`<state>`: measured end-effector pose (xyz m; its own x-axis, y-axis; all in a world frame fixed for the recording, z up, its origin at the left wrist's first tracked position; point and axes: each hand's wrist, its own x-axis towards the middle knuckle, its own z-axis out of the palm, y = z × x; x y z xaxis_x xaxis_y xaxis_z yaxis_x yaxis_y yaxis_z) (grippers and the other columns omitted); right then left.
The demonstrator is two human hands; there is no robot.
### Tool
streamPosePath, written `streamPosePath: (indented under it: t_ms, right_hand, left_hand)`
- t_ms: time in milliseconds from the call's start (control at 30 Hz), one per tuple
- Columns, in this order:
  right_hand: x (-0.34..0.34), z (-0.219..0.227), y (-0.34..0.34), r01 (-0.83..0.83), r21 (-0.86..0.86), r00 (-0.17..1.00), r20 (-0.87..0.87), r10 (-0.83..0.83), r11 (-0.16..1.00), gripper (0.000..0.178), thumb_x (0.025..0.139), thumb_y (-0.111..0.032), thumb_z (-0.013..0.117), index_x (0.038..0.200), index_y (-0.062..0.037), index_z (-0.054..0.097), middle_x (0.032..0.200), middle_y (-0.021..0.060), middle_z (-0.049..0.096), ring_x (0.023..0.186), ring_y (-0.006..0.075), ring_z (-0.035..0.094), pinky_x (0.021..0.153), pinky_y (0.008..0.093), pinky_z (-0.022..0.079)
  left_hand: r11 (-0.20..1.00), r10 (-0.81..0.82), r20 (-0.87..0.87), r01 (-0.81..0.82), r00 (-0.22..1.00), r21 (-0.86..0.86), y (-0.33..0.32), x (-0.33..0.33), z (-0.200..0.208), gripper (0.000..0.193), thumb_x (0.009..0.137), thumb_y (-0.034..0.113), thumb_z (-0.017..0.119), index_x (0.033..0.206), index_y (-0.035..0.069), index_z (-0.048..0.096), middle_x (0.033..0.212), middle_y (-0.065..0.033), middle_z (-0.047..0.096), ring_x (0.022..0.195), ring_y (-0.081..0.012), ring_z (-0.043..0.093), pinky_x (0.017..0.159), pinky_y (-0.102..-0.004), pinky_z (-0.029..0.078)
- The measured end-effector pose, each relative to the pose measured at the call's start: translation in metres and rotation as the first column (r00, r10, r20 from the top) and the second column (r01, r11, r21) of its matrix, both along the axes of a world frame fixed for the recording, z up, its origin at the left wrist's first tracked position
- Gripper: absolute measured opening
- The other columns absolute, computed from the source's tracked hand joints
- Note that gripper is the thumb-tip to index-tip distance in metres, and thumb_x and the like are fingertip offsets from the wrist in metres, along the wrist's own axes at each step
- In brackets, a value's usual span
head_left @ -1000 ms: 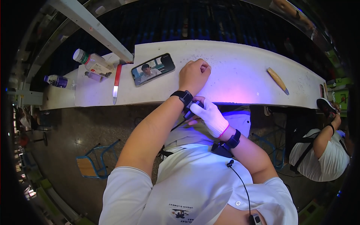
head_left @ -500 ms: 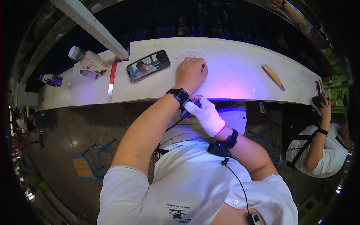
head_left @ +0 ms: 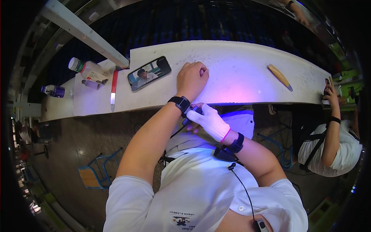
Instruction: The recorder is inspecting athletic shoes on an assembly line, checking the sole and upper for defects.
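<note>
My bare left hand (head_left: 192, 79) rests on the white table in a closed fist, and nothing shows in it. A black strap (head_left: 180, 103) circles its wrist, with a small black box-shaped device (head_left: 193, 114) on the underside and a cable running down from it. My right hand (head_left: 210, 120), in a white glove with a pink cuff edge, is closed on that device, thumb on top; some fingers are hidden below. Another black strap (head_left: 236, 143) with a black box sits on my right wrist. Just left of my fist lies a phone (head_left: 150, 73), its lit screen showing a person.
A red-handled knife (head_left: 114, 87) and several bottles (head_left: 92, 71) are at the left of the table (head_left: 228, 54). A wooden-handled tool (head_left: 279, 76) lies at the right. A metal post (head_left: 89, 34) stands at the back left. A co-worker (head_left: 330, 147) sits at the right; stools stand below.
The view has shifted slightly, so the table things sit a little lower. My right hand still grips the device at my left wrist. The co-worker's raised hand has moved up.
</note>
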<state>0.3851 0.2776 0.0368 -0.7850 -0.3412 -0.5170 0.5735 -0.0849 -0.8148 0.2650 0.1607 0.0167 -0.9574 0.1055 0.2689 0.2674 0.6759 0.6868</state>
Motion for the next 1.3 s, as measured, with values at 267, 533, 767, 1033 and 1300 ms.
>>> streamPosePath:
  t_ms: [267,533,767,1033,1300]
  right_hand:
    - [-0.069,0.018,0.133,0.507,0.399,0.775,-0.599,-0.201,0.764,0.033,0.101,-0.029,0.069,0.107,0.0023,0.075,0.085,0.0084,0.074,0.081,0.0129,0.07,0.077,0.0299,0.055]
    - [-0.101,-0.017,0.178,0.663,0.533,0.685,-0.716,-0.137,0.527,0.035,0.101,-0.034,0.072,0.098,0.0001,0.076,0.07,0.0051,0.061,0.069,0.0112,0.057,0.069,0.0331,0.049]
    - [-0.099,-0.009,0.161,0.705,0.617,0.606,-0.78,0.155,0.35,0.031,0.097,-0.034,0.075,0.096,-0.0031,0.077,0.078,0.0154,0.069,0.072,0.0288,0.069,0.072,0.0388,0.055]
    - [-0.097,-0.006,0.159,0.683,0.67,0.643,-0.74,0.196,0.29,0.032,0.096,-0.037,0.074,0.095,-0.0054,0.077,0.081,0.0154,0.072,0.077,0.0334,0.072,0.075,0.0425,0.056]
    - [-0.097,-0.006,0.158,0.683,0.682,0.645,-0.731,0.222,0.261,0.033,0.096,-0.039,0.074,0.094,-0.0061,0.077,0.083,0.0155,0.073,0.079,0.0342,0.072,0.076,0.0436,0.057]
  left_hand:
    - [1.0,-0.014,0.006,0.014,1.0,0.024,-0.002,0.001,0.004,0.009,0.091,0.018,0.075,0.09,0.01,0.075,0.082,-0.0047,0.072,0.087,-0.0261,0.066,0.078,-0.0414,0.054]
    - [1.0,-0.004,0.024,0.004,1.0,0.015,0.0,0.001,0.004,0.011,0.092,0.02,0.075,0.089,0.009,0.075,0.082,-0.0045,0.072,0.085,-0.0257,0.065,0.077,-0.0407,0.053]
    - [1.0,-0.017,-0.004,0.017,1.0,-0.012,0.0,0.002,0.004,0.011,0.092,0.019,0.075,0.089,0.009,0.074,0.082,-0.0038,0.072,0.084,-0.0249,0.064,0.076,-0.0406,0.053]
    - [1.0,-0.026,-0.05,0.025,0.998,-0.012,0.0,0.003,0.004,0.009,0.091,0.017,0.075,0.088,0.009,0.073,0.081,-0.0037,0.072,0.083,-0.025,0.064,0.075,-0.0406,0.052]
    - [1.0,-0.02,-0.055,0.02,0.998,0.002,0.0,0.003,0.002,0.009,0.09,0.016,0.076,0.088,0.009,0.072,0.081,-0.0038,0.072,0.083,-0.0248,0.064,0.074,-0.0405,0.052]
